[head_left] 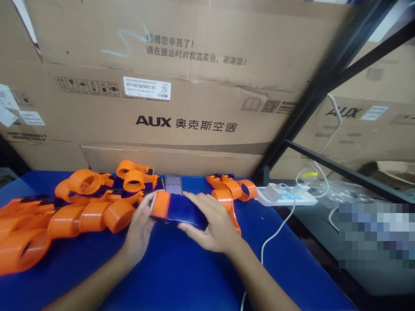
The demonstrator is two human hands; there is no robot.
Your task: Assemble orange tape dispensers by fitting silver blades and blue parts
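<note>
Both hands hold one orange and dark blue tape dispenser [188, 211] above the blue tabletop. Its orange end sits in my left hand [139, 229], with the fingers closed around that side. My right hand [214, 220] grips the dark blue end between thumb and fingers. Several orange tape dispensers [92, 216] with dark blue parts lie in a cluster to the left. A smaller group of orange dispensers [231, 189] lies just beyond my right hand, which partly hides it. Behind the held dispenser stands a phone [173, 183] with a lit screen.
A large cardboard box [188, 86] walls off the back of the blue table [181, 276]. At the right are a white power strip [287, 195] with plugs and a white cable [279, 231] crossing the table. A black metal frame [304, 90] rises beside it.
</note>
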